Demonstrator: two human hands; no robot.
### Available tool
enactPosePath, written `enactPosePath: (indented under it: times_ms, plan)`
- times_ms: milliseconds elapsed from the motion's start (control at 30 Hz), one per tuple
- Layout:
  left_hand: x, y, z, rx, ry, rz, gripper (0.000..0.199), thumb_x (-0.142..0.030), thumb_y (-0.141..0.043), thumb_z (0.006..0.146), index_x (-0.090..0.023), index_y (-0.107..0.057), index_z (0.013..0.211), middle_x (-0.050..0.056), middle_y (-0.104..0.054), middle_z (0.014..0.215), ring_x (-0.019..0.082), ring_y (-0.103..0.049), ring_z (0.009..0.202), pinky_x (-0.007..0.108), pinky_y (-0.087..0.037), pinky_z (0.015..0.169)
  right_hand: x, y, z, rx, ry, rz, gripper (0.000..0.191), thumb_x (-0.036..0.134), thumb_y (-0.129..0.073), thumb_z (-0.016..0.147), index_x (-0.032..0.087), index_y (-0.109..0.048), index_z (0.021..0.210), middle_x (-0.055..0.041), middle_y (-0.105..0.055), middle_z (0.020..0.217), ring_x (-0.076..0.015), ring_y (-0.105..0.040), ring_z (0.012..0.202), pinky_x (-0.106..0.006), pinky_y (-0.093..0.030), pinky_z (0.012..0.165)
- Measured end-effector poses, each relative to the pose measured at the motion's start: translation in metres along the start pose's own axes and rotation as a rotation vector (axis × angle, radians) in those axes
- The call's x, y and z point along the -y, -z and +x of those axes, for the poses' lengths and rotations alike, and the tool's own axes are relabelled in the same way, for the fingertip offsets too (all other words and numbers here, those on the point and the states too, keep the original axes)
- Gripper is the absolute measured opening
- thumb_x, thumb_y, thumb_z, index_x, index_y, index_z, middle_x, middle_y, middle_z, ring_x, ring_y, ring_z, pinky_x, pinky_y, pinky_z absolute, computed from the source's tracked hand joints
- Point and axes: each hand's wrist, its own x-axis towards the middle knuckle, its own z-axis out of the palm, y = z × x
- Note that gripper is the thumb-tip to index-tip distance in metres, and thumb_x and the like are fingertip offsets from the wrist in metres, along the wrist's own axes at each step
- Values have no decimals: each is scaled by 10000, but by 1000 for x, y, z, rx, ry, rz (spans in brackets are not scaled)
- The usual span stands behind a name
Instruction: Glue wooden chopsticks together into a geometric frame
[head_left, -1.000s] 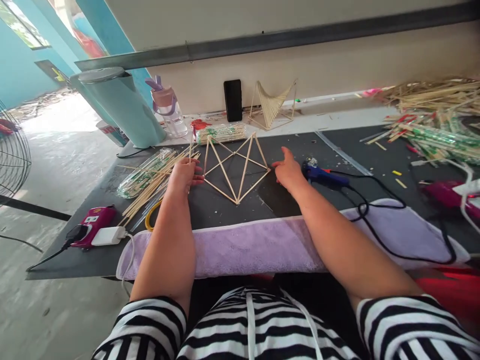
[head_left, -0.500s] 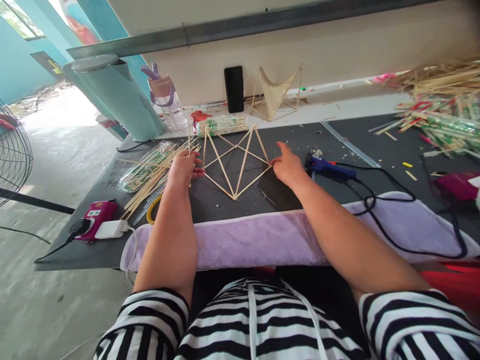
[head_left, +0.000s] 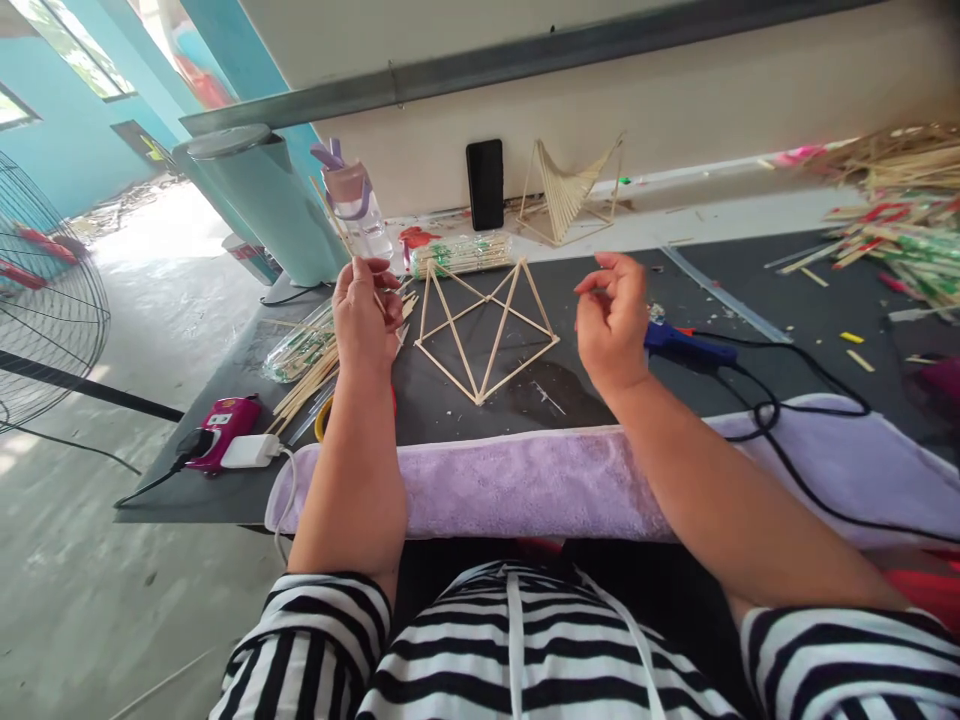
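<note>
A: what's hard to see rn?
B: glue gun [head_left: 690,346] on the right, its left end is partly behind the R hand [head_left: 613,320]. Yellow ring [head_left: 322,420], near left, mostly hidden by the L forearm [head_left: 352,480]. Fan [head_left: 45,290] is cropped at the left edge, ditto some magenta thing [head_left: 943,385] at the right, can't ID it tbh.
A: k, pose?
B: L hand [head_left: 365,310] is raised, fingers curled, pinching a thin stick [head_left: 331,214] that tilts up to the far left; its lower end gets lost in the fingers. R hand's up too, fingers half curled, can't tell if thumb n fingertips meet.
A: n the stick frame [head_left: 501,332]?
B: on the dark tabletop [head_left: 435,425] btwn both hands, apart from each, just beyond the purple cloth [head_left: 517,485].
</note>
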Motion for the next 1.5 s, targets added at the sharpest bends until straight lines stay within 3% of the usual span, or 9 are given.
enactPosePath:
  times_ms: [167,267,400,500,600,800,1033,1200,1500]
  plan:
    - [-32,-12,-30,143,80,5,253,-419,-402,1003,-262,-599,986,1,-616,777,60,-542,540,168,-440,468,16,-3,-26,133,195,321,400,382,-374,962,240,-474,1323,-108,-641,1112,-180,-628,790,-332,-523,709]
    - [-38,-24,-49,232,106,-95,242,-406,-435,999,-252,-622,993,10,-631,838,80,-634,669,199,-552,590,25,-8,-39,340,286,534,330,432,-452,963,248,-526,1227,-68,-651,1044,-119,-570,636,-287,-497,634]
    - [-32,-42,-69,352,153,-208,210,-346,-477,991,-218,-643,975,28,-657,899,128,-690,853,244,-605,740,38,-13,-51,697,225,810,394,499,-537,927,241,-503,1222,-39,-649,1022,-70,-543,522,-252,-478,539]
    - [-26,-49,-78,464,185,-275,181,-273,-504,978,-200,-667,952,32,-668,902,135,-691,892,277,-592,836,42,-15,-52,786,155,863,300,494,-550,919,197,-585,952,5,-626,782,-71,-531,483,-228,-436,490]
    - [-23,-46,-76,543,187,-195,149,-253,-567,933,-208,-708,955,24,-664,864,113,-665,810,244,-569,775,38,-16,-50,804,85,870,336,485,-533,924,183,-583,784,9,-609,690,-62,-494,436,-217,-383,436]
    - [-14,-28,-50,407,6,-42,116,-243,-649,863,-216,-722,949,-18,-605,713,41,-487,560,165,-411,533,35,-20,-48,911,-42,762,254,408,-518,903,173,-597,850,21,-613,662,-54,-470,390,-195,-334,392]
    - [-7,-17,-27,225,-7,-41,307,-164,-626,835,-229,-586,1132,-43,-624,659,47,-448,469,177,-346,449,37,-22,-51,1028,-82,657,207,331,-516,883,166,-621,952,42,-604,640,-36,-439,358,-172,-299,369]
    - [1,-7,-16,195,-62,-127,205,-240,-684,807,-216,-553,963,-34,-646,635,62,-494,443,182,-342,404,34,-23,-52,1038,-103,648,246,297,-500,902,179,-575,1104,50,-615,651,-34,-452,362,-155,-332,376]
    - [4,-3,-10,166,-107,-120,217,-284,-680,806,-237,-493,907,-41,-661,625,79,-524,414,193,-373,378,41,-30,-55,931,-187,653,115,282,-534,884,209,-455,844,49,-647,609,-66,-499,334,-159,-318,330]
